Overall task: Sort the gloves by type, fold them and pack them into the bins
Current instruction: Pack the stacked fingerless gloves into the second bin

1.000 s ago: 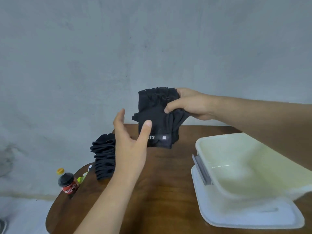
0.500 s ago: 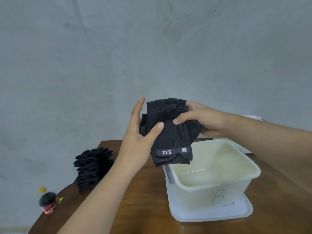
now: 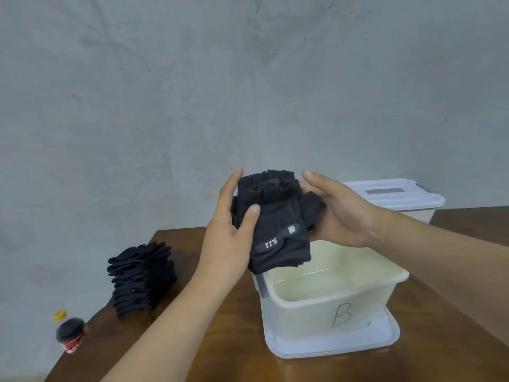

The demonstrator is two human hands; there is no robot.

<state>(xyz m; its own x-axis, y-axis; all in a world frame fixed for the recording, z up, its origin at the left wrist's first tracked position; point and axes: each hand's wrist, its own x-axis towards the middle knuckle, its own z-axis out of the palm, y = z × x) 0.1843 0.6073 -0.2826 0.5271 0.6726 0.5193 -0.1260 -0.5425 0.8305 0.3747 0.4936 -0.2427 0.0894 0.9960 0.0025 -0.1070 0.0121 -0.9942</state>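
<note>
A stack of folded black fingerless gloves (image 3: 278,224), the top one with a "5.11" strap, hangs above the left rim of the white bin marked "B" (image 3: 327,304). My left hand (image 3: 234,230) grips the stack's left side, thumb curled over the top glove. My right hand (image 3: 338,213) cups the stack's right side from below, fingers nearly straight along its far edge. Nothing shows inside the bin. A second pile of folded black gloves (image 3: 141,277) sits on the brown table (image 3: 209,340) at the left.
The bin stands on its white lid (image 3: 344,348). Another white lidded bin (image 3: 391,195) is behind my right hand. A dark bottle with a red label (image 3: 71,334) sits past the table's left edge. A grey wall rises close behind.
My left hand came up and took hold of the glove stack. My right hand shifted from pinching the top to cupping the side. The view tilted down, showing the bin lower and closer.
</note>
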